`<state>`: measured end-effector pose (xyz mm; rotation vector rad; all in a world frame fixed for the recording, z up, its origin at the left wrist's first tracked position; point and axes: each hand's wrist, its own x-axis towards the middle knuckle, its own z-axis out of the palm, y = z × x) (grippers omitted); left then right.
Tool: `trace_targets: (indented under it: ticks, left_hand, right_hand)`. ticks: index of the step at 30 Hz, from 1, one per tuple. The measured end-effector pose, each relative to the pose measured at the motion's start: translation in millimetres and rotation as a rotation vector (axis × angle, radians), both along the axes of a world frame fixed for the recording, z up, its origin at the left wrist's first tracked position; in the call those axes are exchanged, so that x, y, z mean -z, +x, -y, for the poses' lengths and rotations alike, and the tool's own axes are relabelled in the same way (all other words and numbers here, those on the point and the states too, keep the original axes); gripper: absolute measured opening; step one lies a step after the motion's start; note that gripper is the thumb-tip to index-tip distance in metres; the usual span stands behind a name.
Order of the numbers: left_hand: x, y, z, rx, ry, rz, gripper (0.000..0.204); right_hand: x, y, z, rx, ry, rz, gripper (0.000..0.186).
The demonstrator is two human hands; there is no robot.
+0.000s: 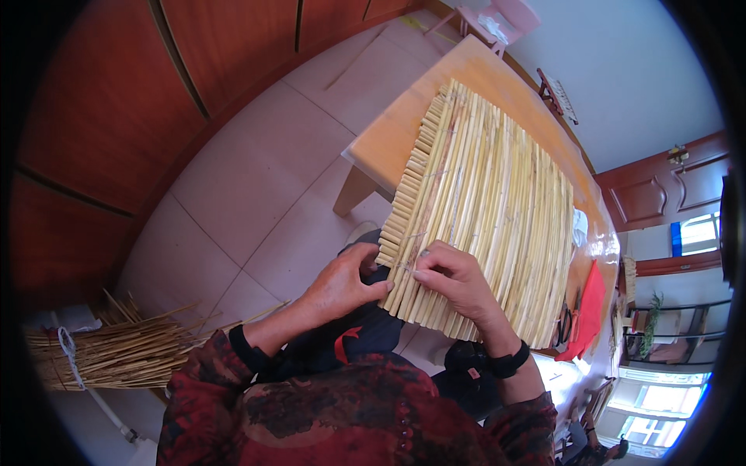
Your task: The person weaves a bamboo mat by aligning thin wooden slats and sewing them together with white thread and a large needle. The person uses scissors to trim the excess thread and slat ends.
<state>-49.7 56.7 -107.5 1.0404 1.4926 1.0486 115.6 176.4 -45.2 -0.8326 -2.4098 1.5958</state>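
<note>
A mat of pale yellow reed stalks point(497, 217) lies on the wooden table, its near end overhanging toward my lap, with thin cross threads binding it. My left hand point(350, 283) grips the mat's lower left edge, thumb on top and fingers curled at the stalk ends. Just right of it, my right hand point(443, 279) is pinched over a binding thread near that same edge; what sits between the fingertips is too small to make out. Black-handled scissors point(565, 322) and a red cloth point(584, 307) lie beside the mat on the right, below a white cloth point(580, 225).
A bundle of loose reeds point(116, 357) lies at lower left. Wooden cabinets point(116, 93) line the tiled floor point(264, 171). The table point(388, 116) has a pink chair point(505, 23) beyond it. Another person point(590, 443) is at the far lower right, near windows.
</note>
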Motion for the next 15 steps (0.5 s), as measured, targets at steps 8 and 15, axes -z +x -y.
trace_targets:
  ticks: [8,15]
  left_hand:
    - [1,2,0,-0.008,-0.014,0.026,0.054]
    - [-2,0,-3,0.038,-0.004,-0.003,0.054]
  right_hand:
    - [-15,-3,13,0.13,-0.391,0.155,0.013]
    - [-14,3,9,0.011,-0.299,0.228,0.015]
